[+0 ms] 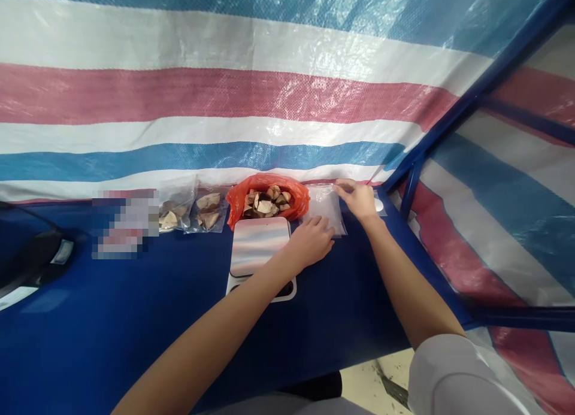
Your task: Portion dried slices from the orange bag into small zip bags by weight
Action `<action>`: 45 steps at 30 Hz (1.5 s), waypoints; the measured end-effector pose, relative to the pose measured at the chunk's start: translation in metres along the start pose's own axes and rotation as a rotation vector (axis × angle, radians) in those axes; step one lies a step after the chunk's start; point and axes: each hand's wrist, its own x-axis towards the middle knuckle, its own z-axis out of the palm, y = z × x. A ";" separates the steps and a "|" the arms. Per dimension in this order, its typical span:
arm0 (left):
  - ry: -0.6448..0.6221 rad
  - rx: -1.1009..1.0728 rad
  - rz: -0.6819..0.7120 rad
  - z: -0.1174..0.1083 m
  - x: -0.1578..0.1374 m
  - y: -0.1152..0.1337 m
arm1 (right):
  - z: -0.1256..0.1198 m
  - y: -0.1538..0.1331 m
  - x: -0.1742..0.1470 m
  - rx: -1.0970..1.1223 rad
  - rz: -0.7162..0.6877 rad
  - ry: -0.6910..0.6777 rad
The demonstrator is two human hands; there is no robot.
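Observation:
A stack of clear plastic bags point(324, 202) lies flat on the table, to the right of a red plastic bag point(231, 200). My left hand point(313, 240) rests on the near left part of the stack, its fingers laid over the plastic. At the far right corner of the stack, my right hand point(357, 199) pinches the edge of a clear bag between thumb and fingers. Dried, pale brown curved pieces point(265, 205) fill the opened red bag. In front of it stands a kitchen scale point(259, 247) with a shiny, bare plate; my left forearm covers part of its controls.
Two clear bags with dried pieces, one bag point(209, 214) and another bag point(173, 214), lie left of the red bag. A blurred-out patch point(128, 223) and a black object point(42, 259) are farther left. Striped sheeting point(224, 94) and a blue frame bar point(458, 109) enclose the table point(112, 319).

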 end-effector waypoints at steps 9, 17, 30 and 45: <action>0.011 -0.027 -0.041 0.006 0.001 0.002 | 0.001 -0.020 -0.027 -0.125 -0.423 -0.139; 0.063 0.002 -0.037 0.007 -0.009 -0.004 | 0.030 0.012 -0.009 -0.187 -0.545 -0.369; 0.073 0.000 -0.082 0.014 -0.010 -0.004 | 0.037 0.009 0.001 -0.257 -0.728 -0.444; 0.258 -0.033 -0.117 -0.016 -0.041 -0.012 | -0.011 -0.035 -0.032 -0.093 -0.607 -0.218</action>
